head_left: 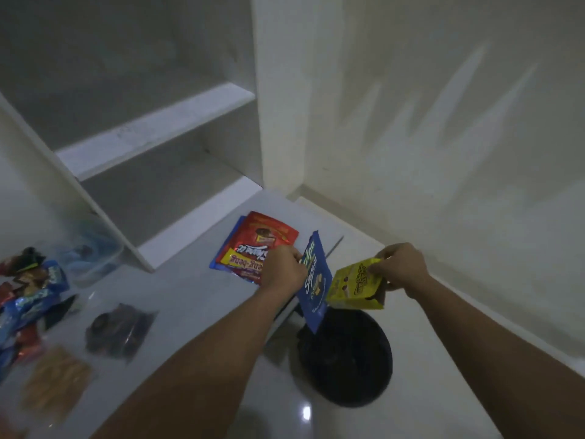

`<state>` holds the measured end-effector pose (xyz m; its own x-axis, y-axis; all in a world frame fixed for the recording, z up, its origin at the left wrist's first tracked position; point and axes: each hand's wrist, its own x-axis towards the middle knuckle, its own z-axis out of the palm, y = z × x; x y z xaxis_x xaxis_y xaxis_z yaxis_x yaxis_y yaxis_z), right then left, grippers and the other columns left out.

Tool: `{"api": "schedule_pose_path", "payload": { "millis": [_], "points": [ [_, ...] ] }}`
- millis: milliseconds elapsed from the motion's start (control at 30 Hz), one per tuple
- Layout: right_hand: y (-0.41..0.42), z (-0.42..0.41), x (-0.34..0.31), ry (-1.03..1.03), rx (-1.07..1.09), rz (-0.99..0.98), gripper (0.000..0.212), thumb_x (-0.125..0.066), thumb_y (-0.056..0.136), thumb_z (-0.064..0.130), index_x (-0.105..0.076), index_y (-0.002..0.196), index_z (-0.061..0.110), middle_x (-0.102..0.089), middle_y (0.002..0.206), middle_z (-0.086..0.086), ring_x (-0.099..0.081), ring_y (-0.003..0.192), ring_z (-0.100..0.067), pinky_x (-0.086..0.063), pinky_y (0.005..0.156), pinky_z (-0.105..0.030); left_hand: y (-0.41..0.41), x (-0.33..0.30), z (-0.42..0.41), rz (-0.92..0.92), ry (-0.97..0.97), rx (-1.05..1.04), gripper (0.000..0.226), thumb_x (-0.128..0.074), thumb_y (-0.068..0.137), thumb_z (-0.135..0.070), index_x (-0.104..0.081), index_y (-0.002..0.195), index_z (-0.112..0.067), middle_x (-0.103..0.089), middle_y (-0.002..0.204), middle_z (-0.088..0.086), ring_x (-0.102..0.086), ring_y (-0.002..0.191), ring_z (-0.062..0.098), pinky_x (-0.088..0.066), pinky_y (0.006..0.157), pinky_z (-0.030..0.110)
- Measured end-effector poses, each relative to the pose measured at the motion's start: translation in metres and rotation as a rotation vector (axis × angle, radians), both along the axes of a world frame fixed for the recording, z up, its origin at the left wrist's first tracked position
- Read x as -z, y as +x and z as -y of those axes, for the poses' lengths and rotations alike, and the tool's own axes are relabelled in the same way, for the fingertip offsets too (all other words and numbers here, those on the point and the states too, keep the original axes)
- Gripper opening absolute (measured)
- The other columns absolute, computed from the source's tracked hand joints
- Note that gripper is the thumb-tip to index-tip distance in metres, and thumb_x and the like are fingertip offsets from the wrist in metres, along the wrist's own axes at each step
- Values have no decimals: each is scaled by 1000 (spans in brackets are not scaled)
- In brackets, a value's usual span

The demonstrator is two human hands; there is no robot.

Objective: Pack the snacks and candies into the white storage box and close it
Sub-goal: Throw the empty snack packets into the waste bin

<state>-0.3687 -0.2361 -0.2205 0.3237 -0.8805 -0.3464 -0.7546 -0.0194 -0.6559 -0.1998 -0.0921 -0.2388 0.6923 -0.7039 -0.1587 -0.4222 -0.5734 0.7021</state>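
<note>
A light, probably crinkly blue foil snack pouch (313, 280) is pinched at its top edge by the closed left hand (283, 269), while a stiff yellow cardboard candy box (356, 285) is gripped at its upper corner by the closed right hand (400, 267).

Single head-mounted wide-angle view, directed forward and steeply downward along both forearms. It looks from above onto a white surface (190, 299) beside an open shelf unit (152, 134). The hands appear mid-frame, close to the lens.

A glossy white surface (190, 299) carries red and yellow snack packets (253, 248) stacked at its far right corner, a dark clear bag (120, 331) mid-surface, a tan wafer packet (55, 380) near its front edge, and blue wrappers (28, 302) heaped along its left edge.
</note>
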Motion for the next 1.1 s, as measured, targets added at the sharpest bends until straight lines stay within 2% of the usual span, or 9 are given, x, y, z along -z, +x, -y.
{"api": "schedule_pose_path", "payload": {
  "millis": [133,233,333,433,633,700,800,1000,1100],
  "points": [
    [-25,-2,72,30,-35,-131,10,-73,71,15,-74,81,12,-73,79,-12,-71,66,-29,-61,62,-38,-28,71,9,-68,100,-5,23,-62,72,-10,-52,52,-15,-68,72,14,-65,73,34,-42,57,29],
    [-41,-5,132,51,-54,-200,21,-69,75,18,-75,94,13,-71,88,-8,-63,71,-21,-47,60,-25,-48,118,15,-88,158,16,21,-63,73,-9,-53,56,-16,-70,75,15,-65,75,32,-44,60,27],
    [-55,-7,192,86,-59,-246,26,-67,78,20,-73,103,14,-72,102,-10,-65,87,-26,-44,67,-24,-65,166,21,-108,237,35,8,-62,75,-9,-65,67,-8,-71,77,14,-66,77,30,-52,65,31],
    [-67,-9,241,86,-59,-272,23,-65,81,18,-72,103,14,-70,106,-10,-65,99,-29,-45,74,-26,-79,216,27,-133,278,1,17,-62,75,-9,-56,60,-13,-67,75,9,-65,75,29,-52,62,32],
    [-83,-1,306,91,-135,-309,20,-58,88,20,-72,99,12,-71,92,-7,-55,71,-16,-44,64,-25,-102,278,40,-156,325,87,11,-67,80,-12,-62,71,-16,-70,84,9,-65,80,26,-52,68,32],
    [-87,4,312,94,-137,-319,21,-59,88,24,-69,96,7,-67,83,-6,-52,64,-15,-42,59,-23,-106,284,43,-185,324,92,8,-69,80,-15,-68,87,-11,-71,93,10,-66,87,26,-55,78,37],
    [-89,11,306,92,-162,-340,23,-59,89,29,-66,93,8,-59,80,-3,-55,72,-19,-41,64,-25,-106,280,47,-232,336,114,38,-70,81,-20,-63,117,-9,-68,110,9,-64,101,26,-53,88,38],
    [-82,30,251,101,-155,-288,27,-61,87,31,-69,101,8,-69,98,-11,-64,91,-30,-45,71,-28,-91,218,61,-197,306,107,23,-71,77,-19,-66,96,-6,-67,92,7,-63,89,23,-54,82,35],
    [-70,39,209,95,-155,-211,34,-63,87,31,-68,111,7,-69,111,-11,-63,103,-29,-49,84,-31,-80,175,68,-211,251,66,34,-71,77,-18,-66,108,-5,-69,99,10,-65,96,26,-53,90,36]
  ]
}}
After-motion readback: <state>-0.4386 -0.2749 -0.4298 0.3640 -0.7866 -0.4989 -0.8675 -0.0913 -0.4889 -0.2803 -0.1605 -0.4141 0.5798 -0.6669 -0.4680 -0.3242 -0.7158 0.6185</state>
